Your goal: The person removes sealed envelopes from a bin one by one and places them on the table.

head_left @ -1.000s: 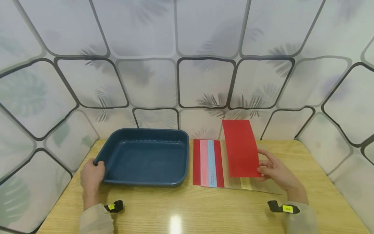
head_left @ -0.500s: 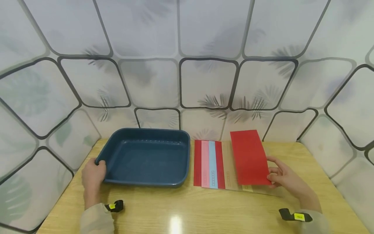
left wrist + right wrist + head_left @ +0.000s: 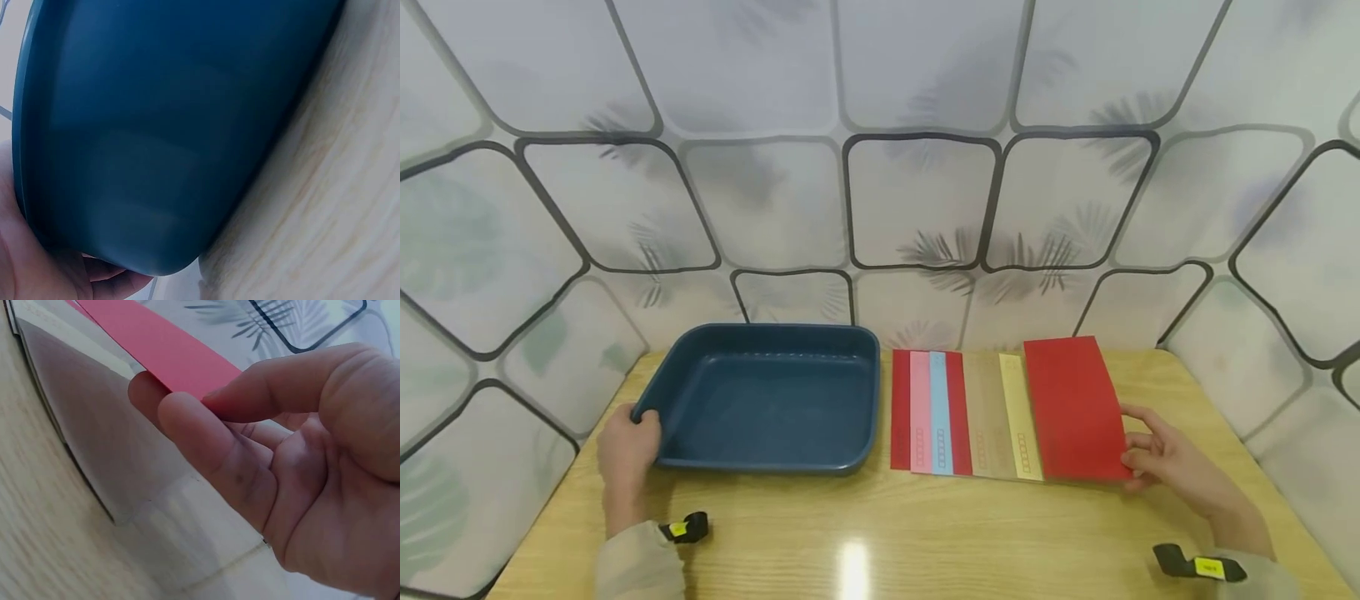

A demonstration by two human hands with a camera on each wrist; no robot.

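Observation:
On the left, a dark blue rectangular tray (image 3: 767,467) stands on the table, and my left hand (image 3: 627,442) grips its near left corner, thumb over the rim. The left wrist view shows the fingers (image 3: 112,278) curled beneath the tray's outer wall. My right hand (image 3: 1161,450) pinches the right edge of a red envelope (image 3: 1075,408) between thumb and fingers. That envelope is slightly bowed and overlaps the right end of a fanned row of envelopes (image 3: 985,412) in red, pink, light blue, brown and yellow. In the right wrist view, the pinched edge is raised above a brown envelope (image 3: 106,419).
Everything stands on a light wooden table (image 3: 925,533). A patterned backdrop (image 3: 917,200) rises behind and at both sides. The envelope row lies just right of the tray, with a narrow gap between them.
My right hand has moved right and down with the red envelope, bringing it from over the brown envelopes to the row's right end and uncovering the yellow one. My left hand keeps its grip.

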